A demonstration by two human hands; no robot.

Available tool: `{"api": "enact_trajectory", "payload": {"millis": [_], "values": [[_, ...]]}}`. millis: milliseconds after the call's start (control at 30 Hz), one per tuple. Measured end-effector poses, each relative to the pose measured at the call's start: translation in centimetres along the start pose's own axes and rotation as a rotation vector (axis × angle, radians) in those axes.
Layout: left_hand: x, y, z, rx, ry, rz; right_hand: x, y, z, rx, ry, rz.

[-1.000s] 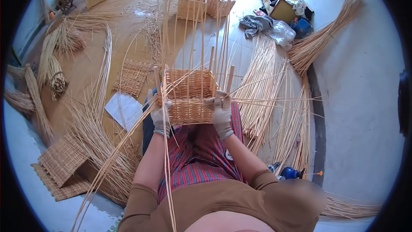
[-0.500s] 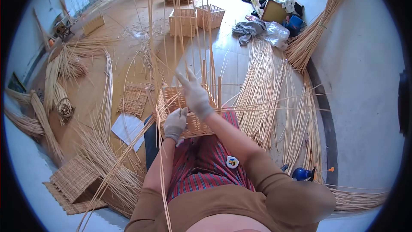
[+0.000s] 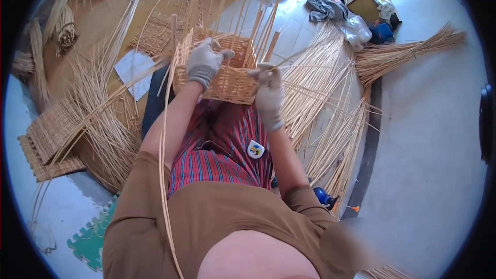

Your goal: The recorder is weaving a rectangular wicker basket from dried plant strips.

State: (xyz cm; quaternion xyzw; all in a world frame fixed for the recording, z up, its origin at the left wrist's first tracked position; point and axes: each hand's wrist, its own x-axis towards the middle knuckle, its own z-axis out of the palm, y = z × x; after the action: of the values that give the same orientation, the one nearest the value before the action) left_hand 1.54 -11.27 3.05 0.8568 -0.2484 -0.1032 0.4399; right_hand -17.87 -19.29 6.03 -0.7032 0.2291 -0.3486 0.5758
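Note:
A woven basket (image 3: 230, 85) with tall upright canes (image 3: 237, 0) and short wooden sticks at its corners rests over my lap. My left hand (image 3: 201, 64), in a pale glove, is over the basket's left part, fingers curled on pale canes, though exactly which is unclear. My gloved right hand (image 3: 268, 93) grips a cane at the front right corner, where loose strands spread out to the right. A long strand (image 3: 163, 165) trails down past my left arm over my striped apron (image 3: 217, 165).
Cane bundles (image 3: 408, 46) and loose reeds (image 3: 315, 98) lie around me. Woven panels (image 3: 54, 134) are at left, beside a green foam mat (image 3: 93, 235). A white sheet (image 3: 134, 72) lies left of the basket. A blue bottle (image 3: 323, 199) is at right, piled clutter (image 3: 364, 2) farther back.
My right hand has come down from across the basket to its front right corner. My left hand has moved up over the basket's left part. The whole view has shifted.

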Motion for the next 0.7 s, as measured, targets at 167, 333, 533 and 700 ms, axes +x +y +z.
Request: {"api": "enact_trajectory", "payload": {"millis": [167, 333, 533, 700], "values": [[-5.0, 0.9, -0.1, -0.128, 0.191, 0.625, 1.8, 2.7, -5.9, 0.098, 0.374, 0.088], [-8.7, 2.0, 5.1, 0.552, -0.052, 0.492, 11.0, -1.5, -2.1, -0.894, 0.113, -0.697], [-7.5, 1.2, 4.9, 0.731, -0.036, 0.574, 9.9, 1.0, -5.3, 0.155, 0.362, -0.281], [-7.3, 2.0, 5.3, 0.489, 0.121, 0.768, 4.7, 3.7, -9.1, 0.060, 0.419, -0.101]]}}
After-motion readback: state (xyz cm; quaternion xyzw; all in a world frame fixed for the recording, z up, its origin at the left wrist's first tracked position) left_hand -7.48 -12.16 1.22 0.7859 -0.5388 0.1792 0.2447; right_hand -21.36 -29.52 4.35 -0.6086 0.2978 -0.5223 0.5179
